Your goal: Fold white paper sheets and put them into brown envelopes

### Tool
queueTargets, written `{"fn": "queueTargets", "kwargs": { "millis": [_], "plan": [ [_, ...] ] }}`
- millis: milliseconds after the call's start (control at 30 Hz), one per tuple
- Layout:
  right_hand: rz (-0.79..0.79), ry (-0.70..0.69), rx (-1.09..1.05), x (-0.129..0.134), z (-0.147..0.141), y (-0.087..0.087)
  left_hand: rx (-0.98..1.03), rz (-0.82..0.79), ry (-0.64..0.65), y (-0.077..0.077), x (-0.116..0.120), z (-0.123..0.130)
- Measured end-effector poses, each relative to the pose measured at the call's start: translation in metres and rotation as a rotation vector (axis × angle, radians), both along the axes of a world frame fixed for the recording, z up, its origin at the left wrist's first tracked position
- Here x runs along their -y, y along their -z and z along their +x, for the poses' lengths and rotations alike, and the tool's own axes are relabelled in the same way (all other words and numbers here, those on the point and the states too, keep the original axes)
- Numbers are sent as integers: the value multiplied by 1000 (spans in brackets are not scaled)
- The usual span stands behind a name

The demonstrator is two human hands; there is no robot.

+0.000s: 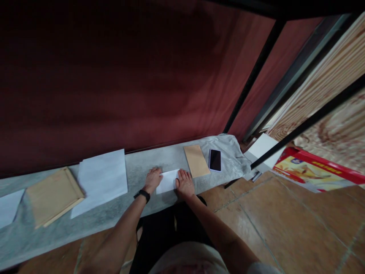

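Observation:
A small white sheet of paper point(168, 182) lies flat on the grey cloth-covered bench point(142, 163) in front of my body. My left hand point(153, 179), with a dark watch on its wrist, rests at the paper's left edge, fingers spread. On the right edge of the same paper lies my right hand point(184, 182), its fingers extended and pressed flat. Just right of that hand is a brown envelope point(197, 160). Neither hand grips anything.
A phone point(215, 160) lies right of the envelope. Leftward are large white sheets point(101, 180), a stack of brown envelopes point(54, 194) and another white sheet point(10, 207). A dark red panel point(128, 95) stands behind. Black bars and a red-yellow box point(316, 171) are at right.

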State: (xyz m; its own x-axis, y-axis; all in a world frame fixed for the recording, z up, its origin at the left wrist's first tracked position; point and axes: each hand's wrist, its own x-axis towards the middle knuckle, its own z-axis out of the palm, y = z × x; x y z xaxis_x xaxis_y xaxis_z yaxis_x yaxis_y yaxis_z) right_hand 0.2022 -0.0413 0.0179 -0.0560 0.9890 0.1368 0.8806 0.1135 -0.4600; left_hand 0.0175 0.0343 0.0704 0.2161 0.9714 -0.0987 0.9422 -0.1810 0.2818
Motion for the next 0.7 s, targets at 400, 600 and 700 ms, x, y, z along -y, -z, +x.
{"fn": "queueTargets", "kwargs": {
  "millis": [400, 600, 700],
  "plan": [
    [15, 29, -243, 84, 62, 18, 269, 350, 176, -13, 45, -12],
    [54, 46, -213, 97, 72, 18, 179, 312, 302, 38, 80, -18],
    [81, 28, -183, 93, 66, 13, 153, 286, 296, 47, 83, -23]
  ]
}}
